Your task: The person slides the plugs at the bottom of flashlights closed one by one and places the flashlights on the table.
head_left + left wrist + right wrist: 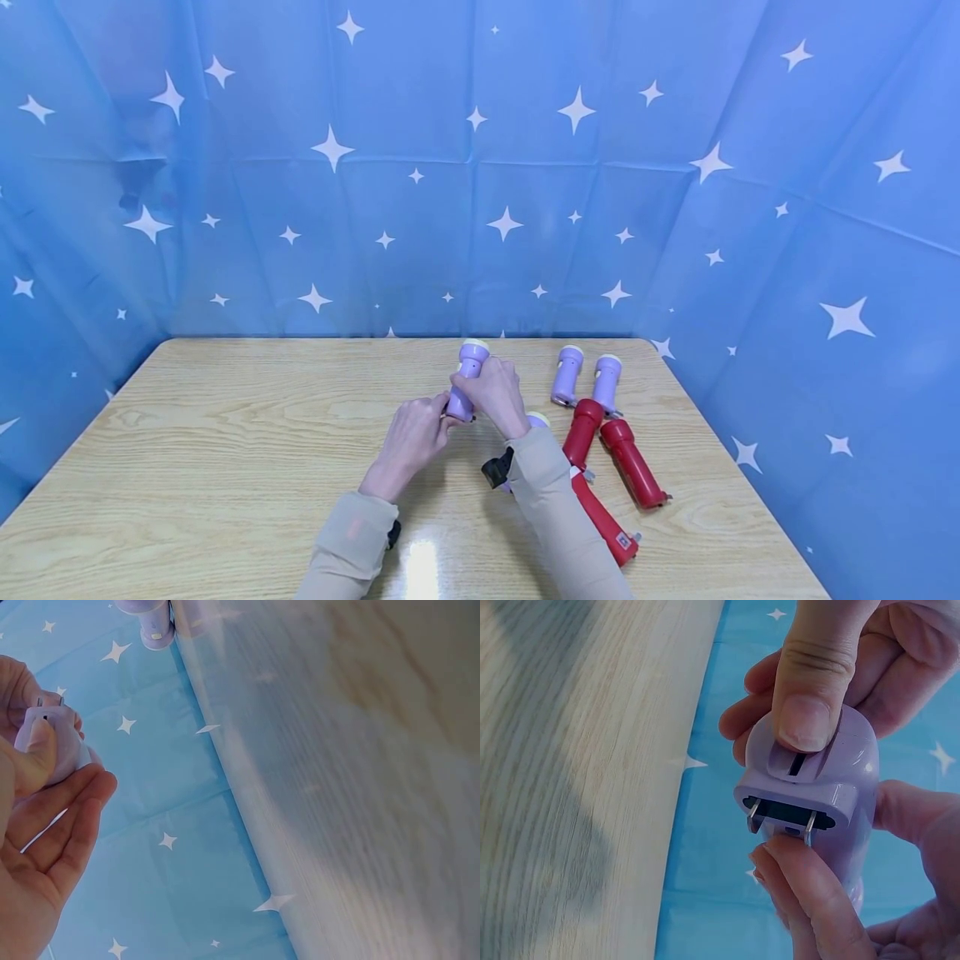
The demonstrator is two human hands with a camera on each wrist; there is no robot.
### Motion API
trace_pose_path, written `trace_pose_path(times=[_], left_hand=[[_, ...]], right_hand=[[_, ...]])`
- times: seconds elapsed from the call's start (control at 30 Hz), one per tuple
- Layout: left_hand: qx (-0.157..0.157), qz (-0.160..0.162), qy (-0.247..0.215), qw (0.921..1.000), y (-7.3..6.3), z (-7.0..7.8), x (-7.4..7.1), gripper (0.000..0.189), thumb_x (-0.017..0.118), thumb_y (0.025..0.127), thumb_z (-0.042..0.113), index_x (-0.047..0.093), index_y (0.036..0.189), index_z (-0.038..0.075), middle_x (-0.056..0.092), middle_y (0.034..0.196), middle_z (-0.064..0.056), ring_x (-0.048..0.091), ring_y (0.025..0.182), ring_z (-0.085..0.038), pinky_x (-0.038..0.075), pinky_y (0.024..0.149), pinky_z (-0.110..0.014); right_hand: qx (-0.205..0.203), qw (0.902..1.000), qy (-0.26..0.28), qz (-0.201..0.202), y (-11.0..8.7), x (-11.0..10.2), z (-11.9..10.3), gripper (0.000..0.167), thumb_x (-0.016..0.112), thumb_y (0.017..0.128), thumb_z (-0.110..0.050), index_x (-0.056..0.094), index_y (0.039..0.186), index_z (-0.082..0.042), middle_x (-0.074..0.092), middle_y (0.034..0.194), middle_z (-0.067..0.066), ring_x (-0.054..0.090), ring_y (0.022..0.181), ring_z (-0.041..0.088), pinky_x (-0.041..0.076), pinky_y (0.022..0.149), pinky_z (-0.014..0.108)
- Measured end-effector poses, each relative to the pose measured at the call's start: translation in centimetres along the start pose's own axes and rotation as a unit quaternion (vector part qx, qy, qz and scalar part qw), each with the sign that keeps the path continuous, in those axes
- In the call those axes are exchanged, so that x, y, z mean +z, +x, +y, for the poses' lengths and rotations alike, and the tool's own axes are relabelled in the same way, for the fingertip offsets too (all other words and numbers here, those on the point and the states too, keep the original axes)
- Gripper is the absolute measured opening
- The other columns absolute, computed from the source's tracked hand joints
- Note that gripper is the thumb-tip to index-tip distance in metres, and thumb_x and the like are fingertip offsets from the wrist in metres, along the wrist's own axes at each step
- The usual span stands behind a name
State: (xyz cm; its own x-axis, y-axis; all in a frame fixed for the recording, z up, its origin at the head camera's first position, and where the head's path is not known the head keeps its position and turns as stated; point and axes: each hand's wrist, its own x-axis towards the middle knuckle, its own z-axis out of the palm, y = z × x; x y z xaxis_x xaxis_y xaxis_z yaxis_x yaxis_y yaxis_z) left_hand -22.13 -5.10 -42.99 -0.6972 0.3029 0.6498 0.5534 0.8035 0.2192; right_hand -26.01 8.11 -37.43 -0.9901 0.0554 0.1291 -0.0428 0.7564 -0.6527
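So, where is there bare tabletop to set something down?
The largest bare patch is the table's left side, from its left edge to the left hand. A narrower strip separates the red flashlights from the right edge. It is crowded beside the right forearm, where those lie with lilac flashlights beyond.

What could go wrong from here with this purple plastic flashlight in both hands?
A fingertip lies close to the silver metal prongs of the held purple plastic flashlight; it might get pinched if they fold.

In the head view, the beige right sleeve partly hides a second purple flashlight, so withdrawing that arm could knock it.
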Motion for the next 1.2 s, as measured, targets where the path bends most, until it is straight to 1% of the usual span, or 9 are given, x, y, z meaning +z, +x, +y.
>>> trace_pose_path(times=[0.13,0.4,0.57,0.83,1.03,1.2], left_hand=[[0.002,-0.002,-0.004,1.0000,-0.04,-0.12,0.07,0.019,0.077,0.076,0.016,0.062,0.078,0.005,0.056,0.056,-0.003,0.048,0.047,-0.012,0.039,0.045,-0.026],[0.002,-0.011,-0.025,0.9996,-0.04,-0.28,0.05,0.017,0.076,0.077,0.015,0.062,0.078,0.005,0.056,0.056,-0.002,0.046,0.048,-0.010,0.038,0.045,-0.023],[0.004,-0.014,-0.036,0.9992,-0.04,-0.43,0.02,0.016,0.076,0.077,0.014,0.062,0.078,0.005,0.056,0.057,-0.002,0.047,0.048,-0.010,0.037,0.045,-0.022],[0.001,-0.023,-0.055,0.9982,-0.09,-0.57,0.07,0.014,0.074,0.079,0.013,0.064,0.080,0.005,0.058,0.058,-0.002,0.048,0.049,-0.008,0.037,0.045,-0.020],[-0.003,-0.031,-0.055,0.9980,-0.10,-0.53,-0.05,0.015,0.073,0.081,0.014,0.061,0.078,0.006,0.056,0.057,-0.001,0.047,0.049,-0.008,0.036,0.044,-0.020],[-0.003,-0.033,-0.055,0.9979,-0.09,-0.49,-0.01,0.015,0.072,0.081,0.014,0.061,0.077,0.005,0.056,0.058,-0.001,0.047,0.049,-0.008,0.036,0.044,-0.019]], right_hand=[[-0.005,1.0000,-0.001,-0.001,0.04,0.09,0.05,0.031,0.073,0.077,-0.032,0.061,0.073,-0.003,0.055,0.060,0.004,0.049,0.049,0.012,0.037,0.042,0.021],[0.001,0.9999,-0.012,-0.003,0.05,0.16,0.00,0.031,0.073,0.076,-0.033,0.061,0.073,-0.004,0.056,0.061,0.004,0.050,0.050,0.013,0.038,0.043,0.022],[0.003,0.9999,-0.011,-0.005,0.10,0.20,0.02,0.031,0.072,0.076,-0.034,0.060,0.073,-0.005,0.055,0.061,0.004,0.050,0.051,0.013,0.038,0.044,0.022],[-0.004,0.9999,-0.009,-0.006,-0.03,0.20,0.08,0.031,0.072,0.077,-0.033,0.059,0.072,-0.005,0.054,0.062,0.004,0.047,0.051,0.013,0.036,0.044,0.022],[0.005,0.9999,-0.010,-0.005,0.00,0.22,0.08,0.032,0.073,0.075,-0.034,0.062,0.077,-0.004,0.058,0.067,0.006,0.052,0.054,0.014,0.038,0.045,0.023],[0.001,0.9999,-0.016,-0.003,0.05,0.24,0.15,0.031,0.072,0.076,-0.033,0.061,0.073,-0.004,0.057,0.063,0.006,0.051,0.051,0.014,0.037,0.043,0.022]])
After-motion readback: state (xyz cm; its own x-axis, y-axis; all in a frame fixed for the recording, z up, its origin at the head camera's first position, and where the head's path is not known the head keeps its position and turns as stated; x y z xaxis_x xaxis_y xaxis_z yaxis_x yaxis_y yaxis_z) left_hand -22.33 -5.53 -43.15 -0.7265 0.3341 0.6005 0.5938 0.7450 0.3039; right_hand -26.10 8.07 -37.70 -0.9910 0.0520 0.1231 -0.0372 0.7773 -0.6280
